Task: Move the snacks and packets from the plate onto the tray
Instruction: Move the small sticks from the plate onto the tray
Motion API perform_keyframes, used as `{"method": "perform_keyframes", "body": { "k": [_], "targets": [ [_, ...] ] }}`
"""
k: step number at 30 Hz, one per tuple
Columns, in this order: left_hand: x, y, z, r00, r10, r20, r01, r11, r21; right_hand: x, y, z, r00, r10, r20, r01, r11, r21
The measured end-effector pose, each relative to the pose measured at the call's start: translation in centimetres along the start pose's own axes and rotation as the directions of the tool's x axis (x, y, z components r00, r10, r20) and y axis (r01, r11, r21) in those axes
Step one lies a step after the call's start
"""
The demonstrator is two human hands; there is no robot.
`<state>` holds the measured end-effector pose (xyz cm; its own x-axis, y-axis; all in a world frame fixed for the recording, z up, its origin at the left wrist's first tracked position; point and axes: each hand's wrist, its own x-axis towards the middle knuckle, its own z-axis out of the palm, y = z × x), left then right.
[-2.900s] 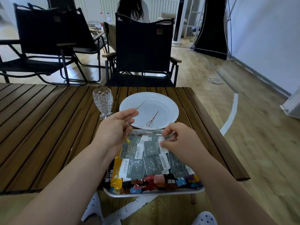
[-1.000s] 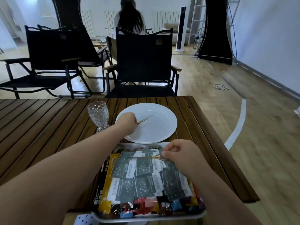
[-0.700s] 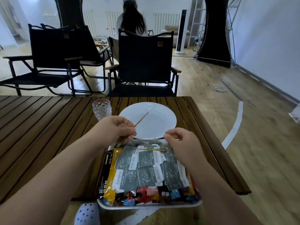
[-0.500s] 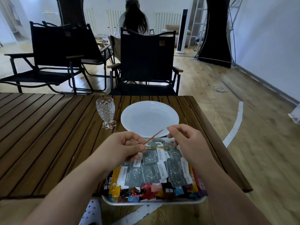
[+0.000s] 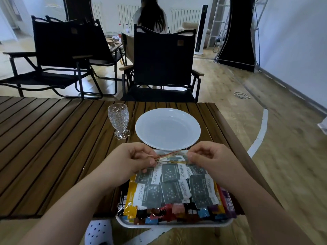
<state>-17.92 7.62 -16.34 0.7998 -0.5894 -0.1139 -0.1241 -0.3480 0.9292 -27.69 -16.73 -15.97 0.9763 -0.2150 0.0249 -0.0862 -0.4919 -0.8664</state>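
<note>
Pinching thin picks (image 5: 168, 155) at either end, the left hand (image 5: 134, 160) and right hand (image 5: 209, 156) hover over the far edge of the tray (image 5: 174, 224), which is packed with packets (image 5: 172, 185). Beyond it the white plate (image 5: 168, 128) looks bare. How many picks there are is hard to tell. Best to lay them flat on the packets and release both pinches together, so none rolls off.

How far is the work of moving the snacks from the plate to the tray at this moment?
Done: the white plate looks bare, and the grey packets and coloured snacks are piled on the tray. In hand: the left hand and right hand pinch thin sticks above the tray's far edge. Left: probably only laying those sticks on the pile.
</note>
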Motion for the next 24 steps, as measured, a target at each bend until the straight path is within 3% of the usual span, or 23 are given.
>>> {"method": "perform_keyframes", "body": {
  "k": [3,8,15,19,24],
  "targets": [
    [0.2,-0.3,-0.8,0.998,-0.059,-0.012,0.059,0.998,-0.032,-0.1,0.6,-0.3,0.999,0.038,0.036,-0.033,0.991,-0.126],
    [0.3,-0.8,-1.8,0.990,-0.136,0.026,0.138,0.986,-0.098,-0.4,0.9,-0.3,0.997,0.066,0.035,-0.059,0.985,-0.164],
    [0.3,-1.2,-2.2,0.978,-0.170,-0.118,0.134,0.956,-0.260,-0.4,1.0,-0.5,0.995,0.103,0.005,-0.102,0.983,-0.151],
    [0.4,-1.1,-2.1,0.979,-0.180,-0.094,0.131,0.914,-0.383,-0.2,1.4,-0.1,0.993,0.116,0.019,-0.110,0.976,-0.188],
    [0.4,-1.2,-1.7,0.986,-0.155,-0.069,0.122,0.931,-0.344,0.3,1.8,0.5,0.990,0.140,0.018,-0.131,0.958,-0.255]
  ]
}}
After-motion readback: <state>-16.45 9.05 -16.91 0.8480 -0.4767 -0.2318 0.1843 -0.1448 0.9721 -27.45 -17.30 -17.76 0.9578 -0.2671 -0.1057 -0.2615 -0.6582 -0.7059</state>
